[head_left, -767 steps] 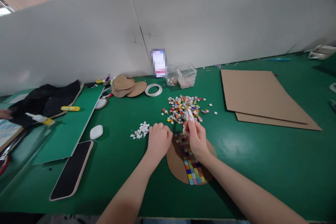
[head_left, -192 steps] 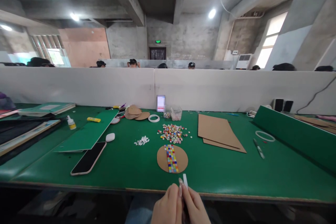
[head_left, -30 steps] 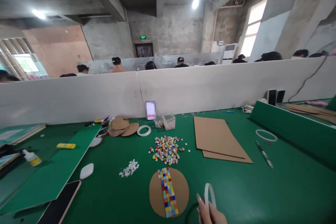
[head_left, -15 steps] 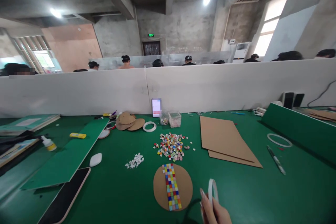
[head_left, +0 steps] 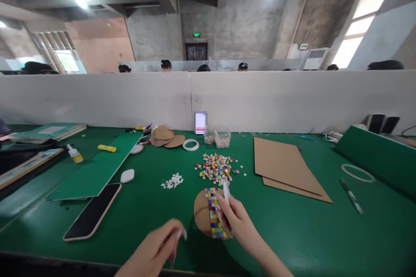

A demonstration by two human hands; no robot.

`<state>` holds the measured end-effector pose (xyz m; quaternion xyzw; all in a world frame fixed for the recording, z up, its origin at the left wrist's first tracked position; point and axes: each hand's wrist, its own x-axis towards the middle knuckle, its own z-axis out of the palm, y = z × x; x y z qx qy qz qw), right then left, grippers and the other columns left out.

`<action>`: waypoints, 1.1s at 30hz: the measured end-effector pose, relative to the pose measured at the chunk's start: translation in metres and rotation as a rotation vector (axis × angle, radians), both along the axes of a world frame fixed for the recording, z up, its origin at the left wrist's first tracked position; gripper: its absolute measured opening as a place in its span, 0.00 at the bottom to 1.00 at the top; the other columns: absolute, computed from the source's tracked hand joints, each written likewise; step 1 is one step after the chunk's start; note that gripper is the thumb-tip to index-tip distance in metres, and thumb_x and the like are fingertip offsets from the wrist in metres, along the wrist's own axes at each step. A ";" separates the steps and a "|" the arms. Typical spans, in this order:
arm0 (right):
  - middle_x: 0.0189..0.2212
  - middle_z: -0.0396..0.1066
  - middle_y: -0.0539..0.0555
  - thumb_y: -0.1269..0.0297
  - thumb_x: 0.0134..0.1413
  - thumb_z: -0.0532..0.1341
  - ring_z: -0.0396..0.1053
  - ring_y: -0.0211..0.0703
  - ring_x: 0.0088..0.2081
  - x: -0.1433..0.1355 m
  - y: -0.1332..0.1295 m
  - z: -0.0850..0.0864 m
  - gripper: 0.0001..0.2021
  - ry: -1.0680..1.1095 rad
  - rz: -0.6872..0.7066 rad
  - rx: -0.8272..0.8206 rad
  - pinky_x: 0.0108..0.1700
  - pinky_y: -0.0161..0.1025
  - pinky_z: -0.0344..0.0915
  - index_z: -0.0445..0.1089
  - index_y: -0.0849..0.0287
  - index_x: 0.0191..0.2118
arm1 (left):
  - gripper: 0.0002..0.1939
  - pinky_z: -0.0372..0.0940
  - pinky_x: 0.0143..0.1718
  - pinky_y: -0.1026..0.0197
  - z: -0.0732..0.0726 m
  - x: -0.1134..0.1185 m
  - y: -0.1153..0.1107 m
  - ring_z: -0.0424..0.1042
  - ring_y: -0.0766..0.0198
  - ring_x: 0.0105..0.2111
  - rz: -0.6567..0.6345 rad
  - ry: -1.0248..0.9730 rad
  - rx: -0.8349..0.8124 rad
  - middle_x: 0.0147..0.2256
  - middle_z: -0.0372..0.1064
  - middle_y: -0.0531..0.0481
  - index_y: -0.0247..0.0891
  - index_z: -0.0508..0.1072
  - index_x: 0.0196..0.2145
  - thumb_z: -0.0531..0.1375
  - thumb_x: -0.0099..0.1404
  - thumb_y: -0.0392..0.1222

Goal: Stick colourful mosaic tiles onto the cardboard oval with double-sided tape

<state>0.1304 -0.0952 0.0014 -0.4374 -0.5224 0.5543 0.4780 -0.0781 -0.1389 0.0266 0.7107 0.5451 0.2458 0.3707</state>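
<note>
My right hand [head_left: 234, 214] is closed around a narrow roll of white tape [head_left: 226, 190], held on edge above the right part of a round cardboard disc [head_left: 202, 216]. A strip of small coloured mosaic tiles [head_left: 212, 210] runs down the disc; my right fingers hide part of it and the disc's right side. To the disc's lower left, apart from it, is my left hand [head_left: 164, 242], slightly blurred. Its fingers are curled together, and whatever they may hold cannot be made out.
Beyond the disc lies a heap of coloured tiles [head_left: 216, 168], with white tile pieces [head_left: 173, 181] to its left. Cardboard sheets [head_left: 282, 164] lie to the right. A dark phone [head_left: 94, 214] and a green board [head_left: 100, 173] are on the left. A white partition [head_left: 146, 99] bounds the table.
My right hand has moved left and away from me, bringing the tape over the disc. My left hand has come into view. The camera view has shifted somewhat.
</note>
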 end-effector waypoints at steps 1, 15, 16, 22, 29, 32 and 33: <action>0.13 0.52 0.43 0.42 0.50 0.52 0.49 0.30 0.15 -0.003 0.008 -0.001 0.23 0.010 0.008 0.003 0.16 0.29 0.47 0.58 0.59 0.22 | 0.17 0.60 0.28 0.66 0.001 0.010 0.016 0.62 0.68 0.23 -0.017 -0.028 0.003 0.21 0.60 0.56 0.39 0.67 0.33 0.44 0.68 0.48; 0.19 0.54 0.46 0.52 0.58 0.49 0.50 0.34 0.22 0.015 0.072 -0.041 0.18 -0.177 -0.103 0.113 0.22 0.32 0.49 0.59 0.60 0.24 | 0.13 0.54 0.25 0.65 -0.044 0.094 0.124 0.58 0.68 0.23 -0.117 -0.097 0.293 0.23 0.56 0.55 0.39 0.56 0.25 0.44 0.67 0.43; 0.19 0.54 0.46 0.52 0.58 0.49 0.49 0.34 0.22 0.015 0.071 -0.043 0.18 -0.164 -0.099 0.094 0.22 0.32 0.49 0.59 0.60 0.24 | 0.13 0.54 0.26 0.66 -0.047 0.094 0.124 0.59 0.68 0.24 -0.128 -0.118 0.298 0.23 0.57 0.55 0.39 0.56 0.26 0.44 0.67 0.43; 0.19 0.52 0.45 0.51 0.58 0.49 0.47 0.33 0.21 0.015 0.058 -0.040 0.18 -0.096 -0.044 -0.010 0.21 0.31 0.48 0.58 0.59 0.25 | 0.11 0.57 0.29 0.66 -0.054 0.091 0.117 0.61 0.68 0.26 -0.214 -0.210 0.211 0.25 0.60 0.54 0.38 0.59 0.27 0.47 0.67 0.44; 0.16 0.50 0.44 0.47 0.56 0.48 0.47 0.32 0.18 0.015 0.053 -0.038 0.21 -0.109 -0.063 -0.091 0.19 0.31 0.48 0.55 0.58 0.22 | 0.11 0.59 0.31 0.64 -0.049 0.090 0.108 0.64 0.66 0.27 -0.218 -0.152 0.202 0.26 0.64 0.52 0.38 0.61 0.30 0.45 0.68 0.43; 0.18 0.54 0.46 0.48 0.55 0.50 0.51 0.34 0.20 0.014 0.052 -0.034 0.20 -0.130 -0.104 -0.033 0.22 0.31 0.53 0.59 0.59 0.23 | 0.11 0.60 0.32 0.62 -0.050 0.093 0.104 0.66 0.65 0.29 -0.189 -0.118 0.235 0.28 0.66 0.50 0.38 0.62 0.32 0.44 0.68 0.41; 0.19 0.56 0.47 0.49 0.56 0.50 0.52 0.34 0.22 0.014 0.052 -0.033 0.20 -0.142 -0.123 -0.016 0.24 0.32 0.55 0.60 0.59 0.23 | 0.11 0.60 0.33 0.62 -0.050 0.093 0.103 0.66 0.64 0.29 -0.183 -0.099 0.252 0.29 0.66 0.49 0.38 0.62 0.33 0.43 0.68 0.40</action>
